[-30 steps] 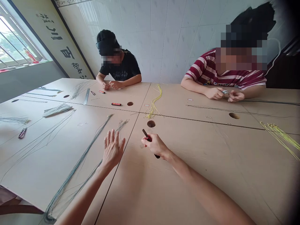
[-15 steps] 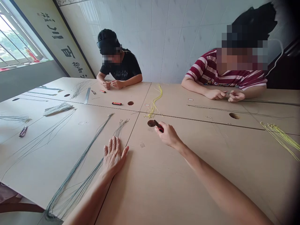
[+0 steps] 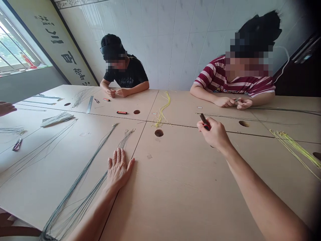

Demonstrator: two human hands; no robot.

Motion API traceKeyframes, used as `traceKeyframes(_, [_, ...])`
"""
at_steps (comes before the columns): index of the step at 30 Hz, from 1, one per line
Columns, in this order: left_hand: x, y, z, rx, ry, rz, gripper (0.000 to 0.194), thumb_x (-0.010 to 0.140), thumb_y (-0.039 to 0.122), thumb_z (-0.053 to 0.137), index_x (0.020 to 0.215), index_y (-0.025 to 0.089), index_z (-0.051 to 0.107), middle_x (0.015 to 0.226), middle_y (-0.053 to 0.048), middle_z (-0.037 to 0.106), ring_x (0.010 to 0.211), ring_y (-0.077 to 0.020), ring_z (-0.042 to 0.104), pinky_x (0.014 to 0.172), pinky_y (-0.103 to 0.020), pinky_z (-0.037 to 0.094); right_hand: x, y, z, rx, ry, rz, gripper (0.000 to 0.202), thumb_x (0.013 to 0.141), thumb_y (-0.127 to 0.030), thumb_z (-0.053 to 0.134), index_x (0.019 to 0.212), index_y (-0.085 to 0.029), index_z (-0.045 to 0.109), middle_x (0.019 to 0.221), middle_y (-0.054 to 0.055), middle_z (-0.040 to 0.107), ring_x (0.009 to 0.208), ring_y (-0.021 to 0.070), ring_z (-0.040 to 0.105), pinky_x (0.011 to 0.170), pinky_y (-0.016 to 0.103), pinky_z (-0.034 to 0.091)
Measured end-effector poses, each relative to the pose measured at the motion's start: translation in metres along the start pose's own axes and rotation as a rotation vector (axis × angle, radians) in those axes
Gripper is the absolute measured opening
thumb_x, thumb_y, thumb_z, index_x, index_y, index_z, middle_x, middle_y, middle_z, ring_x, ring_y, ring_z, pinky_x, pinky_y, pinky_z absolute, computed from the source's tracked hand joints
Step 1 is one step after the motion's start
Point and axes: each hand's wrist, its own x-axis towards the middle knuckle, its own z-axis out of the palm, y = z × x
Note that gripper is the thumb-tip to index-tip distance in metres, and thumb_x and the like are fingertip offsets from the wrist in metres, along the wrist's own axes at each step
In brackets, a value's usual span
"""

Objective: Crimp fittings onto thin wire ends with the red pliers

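Note:
My left hand (image 3: 118, 170) lies flat, fingers stretched out, on a bundle of thin grey-green cords (image 3: 96, 183), whose knotted ends (image 3: 129, 132) show beyond my fingertips. A second grey-green cord bundle (image 3: 82, 170) runs alongside, further left. Raised above the right half of the table, my right hand (image 3: 213, 132) is closed around a small dark tool with a red part (image 3: 205, 121); its dark end sticks up past my fingers, and I cannot make out its exact kind. A bunch of yellow cords (image 3: 163, 110) lies ahead, between my two hands.
Two people (image 3: 125, 72) sit across the table (image 3: 175, 187), working with small things. Another person's hand (image 3: 7, 108) shows at the left edge. Red-black sticks (image 3: 121, 112), a ruler (image 3: 89, 104), purple snips (image 3: 17, 144), more yellow cords (image 3: 296, 144) and round table holes (image 3: 158, 133) lie about.
My right hand has moved right with the dark and red tool, away from the hole by the yellow cords. My left hand stays flat on the cords. Another person's hand has appeared at the left.

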Motion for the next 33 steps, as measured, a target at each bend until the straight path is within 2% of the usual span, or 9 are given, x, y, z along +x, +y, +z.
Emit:
traceKeyframes(11, [0.001, -0.001, 0.000, -0.019, -0.023, -0.020, 0.083, 0.093, 0.058, 0.021, 0.152, 0.000, 0.021, 0.161, -0.016, 0.013, 0.150, -0.0297, 0.012, 0.120, -0.050, 0.012, -0.003, 0.029, -0.057, 0.085, 0.312, 0.140, 0.010, 0.075, -0.032, 0.061, 0.071, -0.022, 0.060, 0.063, 0.003, 0.062, 0.055, 0.0164, 0.049, 0.058, 0.032, 0.037])
traceKeyframes(17, [0.001, -0.002, 0.000, -0.017, -0.018, -0.018, 0.085, 0.092, 0.059, 0.021, 0.152, -0.001, 0.022, 0.161, -0.016, 0.013, 0.150, -0.0302, 0.012, 0.120, -0.050, 0.012, -0.010, 0.038, -0.088, 0.129, 0.485, 0.141, 0.014, 0.081, -0.037, 0.061, 0.073, -0.025, 0.058, 0.071, 0.005, 0.060, 0.062, 0.0191, 0.050, 0.061, 0.035, 0.035])
traceKeyframes(20, [0.001, -0.002, 0.001, -0.028, -0.022, -0.015, 0.085, 0.092, 0.059, 0.021, 0.152, -0.001, 0.022, 0.161, -0.017, 0.014, 0.150, -0.0307, 0.012, 0.120, -0.051, 0.012, -0.015, 0.037, -0.096, 0.167, 0.564, 0.094, 0.016, 0.083, -0.039, 0.060, 0.074, -0.026, 0.060, 0.072, 0.005, 0.059, 0.065, 0.0216, 0.054, 0.062, 0.036, 0.034])
traceKeyframes(23, [0.000, -0.001, 0.002, -0.030, 0.013, -0.025, 0.084, 0.092, 0.058, 0.024, 0.152, -0.001, 0.022, 0.161, -0.019, 0.015, 0.149, -0.0317, 0.012, 0.120, -0.051, 0.011, -0.020, 0.027, -0.094, 0.255, 0.592, 0.036, 0.014, 0.081, -0.038, 0.063, 0.074, -0.026, 0.062, 0.070, 0.003, 0.058, 0.065, 0.0205, 0.053, 0.064, 0.037, 0.035])
traceKeyframes(25, [-0.003, 0.002, 0.002, -0.016, 0.123, -0.025, 0.082, 0.093, 0.056, 0.025, 0.152, -0.001, 0.022, 0.161, -0.020, 0.015, 0.150, -0.0329, 0.009, 0.119, -0.053, 0.006, -0.022, 0.017, -0.086, 0.370, 0.579, 0.034, 0.014, 0.076, -0.034, 0.070, 0.072, -0.024, 0.061, 0.069, 0.002, 0.058, 0.061, 0.0170, 0.051, 0.064, 0.036, 0.037])
traceKeyframes(27, [-0.006, 0.006, 0.002, -0.005, 0.258, 0.008, 0.079, 0.094, 0.053, 0.025, 0.153, 0.002, 0.019, 0.161, -0.020, 0.012, 0.150, -0.0327, 0.004, 0.118, -0.056, -0.001, -0.024, 0.006, -0.075, 0.494, 0.491, 0.042, 0.018, 0.074, -0.036, 0.071, 0.075, -0.022, 0.061, 0.068, 0.001, 0.058, 0.060, 0.0148, 0.051, 0.061, 0.033, 0.040])
traceKeyframes(29, [-0.009, 0.009, 0.002, -0.012, 0.346, 0.067, 0.075, 0.095, 0.048, 0.025, 0.155, 0.006, 0.012, 0.162, -0.018, 0.010, 0.151, -0.0309, 0.000, 0.116, -0.057, -0.006, -0.025, -0.006, -0.062, 0.628, 0.363, 0.031, 0.021, 0.075, -0.040, 0.068, 0.078, -0.021, 0.060, 0.065, -0.001, 0.056, 0.058, 0.0139, 0.051, 0.057, 0.031, 0.042])
traceKeyframes(31, [-0.010, 0.012, 0.000, -0.033, 0.401, 0.134, 0.070, 0.097, 0.041, 0.027, 0.156, 0.011, 0.006, 0.162, -0.019, 0.010, 0.151, -0.0307, -0.001, 0.114, -0.060, -0.007, -0.025, -0.018, -0.052, 0.870, 0.203, 0.018, 0.019, 0.075, -0.038, 0.068, 0.078, -0.022, 0.059, 0.063, -0.002, 0.052, 0.061, 0.0138, 0.051, 0.058, 0.030, 0.044])
traceKeyframes(33, [-0.008, 0.015, -0.005, -0.063, 0.462, 0.207, 0.065, 0.098, 0.034, 0.030, 0.156, 0.016, 0.008, 0.161, -0.020, 0.014, 0.150, -0.0322, 0.000, 0.113, -0.063, -0.006, -0.026, -0.029, -0.044, 1.043, 0.098, 0.011, 0.015, 0.076, -0.034, 0.069, 0.077, -0.022, 0.059, 0.061, -0.004, 0.048, 0.060, 0.0123, 0.047, 0.062, 0.030, 0.046])
